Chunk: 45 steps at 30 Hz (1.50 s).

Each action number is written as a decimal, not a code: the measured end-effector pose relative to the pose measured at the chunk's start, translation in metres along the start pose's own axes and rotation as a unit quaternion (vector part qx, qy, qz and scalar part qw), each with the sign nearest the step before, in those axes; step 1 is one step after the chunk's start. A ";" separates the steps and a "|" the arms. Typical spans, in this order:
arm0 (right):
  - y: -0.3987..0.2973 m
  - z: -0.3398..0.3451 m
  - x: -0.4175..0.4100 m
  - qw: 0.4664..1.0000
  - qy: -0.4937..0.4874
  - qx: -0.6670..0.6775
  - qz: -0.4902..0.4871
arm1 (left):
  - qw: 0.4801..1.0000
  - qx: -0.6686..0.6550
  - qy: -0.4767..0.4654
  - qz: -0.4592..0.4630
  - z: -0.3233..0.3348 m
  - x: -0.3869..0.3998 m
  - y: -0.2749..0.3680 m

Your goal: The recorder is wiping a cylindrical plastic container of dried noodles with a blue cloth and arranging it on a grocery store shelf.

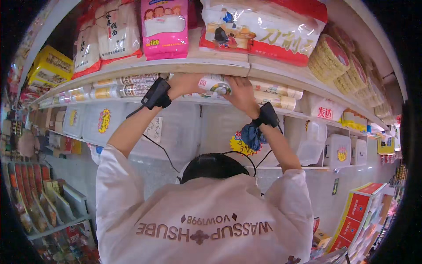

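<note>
A white cylindrical packet with red and green print lies across the gap under the upper shelf board, held between both hands. My left hand grips its left end, with the fingertips partly hidden behind the packet and the shelf edge. My right hand holds the right end, thumb and fingers around it. More clear-wrapped cylindrical packets lie on the same shelf: printed rolls to the left and pale yellow rolls to the right. Black devices are strapped to both wrists, with cables running to the head.
Above, the upper shelf board holds white noodle bags, a pink bag, a large red and white bag and round noodle cakes. Translucent plastic bins stand below. A red carton display is at lower right.
</note>
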State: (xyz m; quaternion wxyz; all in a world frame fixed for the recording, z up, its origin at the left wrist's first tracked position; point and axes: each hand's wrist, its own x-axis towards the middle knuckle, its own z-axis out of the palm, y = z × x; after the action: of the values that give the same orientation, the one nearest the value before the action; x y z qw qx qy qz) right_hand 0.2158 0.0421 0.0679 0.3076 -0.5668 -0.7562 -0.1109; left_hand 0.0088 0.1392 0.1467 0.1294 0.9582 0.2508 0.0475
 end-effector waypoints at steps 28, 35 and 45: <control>0.033 -0.003 0.003 0.995 0.017 0.010 0.095 | 0.997 0.073 -0.006 -0.039 0.009 0.015 -0.008; 0.023 -0.006 0.002 0.984 -0.010 0.071 0.160 | 0.996 -0.067 0.003 -0.054 -0.006 0.014 0.004; 0.032 -0.022 0.014 0.996 -0.048 0.047 0.065 | 0.969 0.197 0.136 0.066 0.024 0.017 -0.017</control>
State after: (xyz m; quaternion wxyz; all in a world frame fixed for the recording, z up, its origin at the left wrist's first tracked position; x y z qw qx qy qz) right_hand 0.2504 0.0523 0.0880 0.3035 -0.6044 -0.7361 -0.0277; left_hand 0.0199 0.1565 0.1191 -0.1010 0.9637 0.2063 0.1359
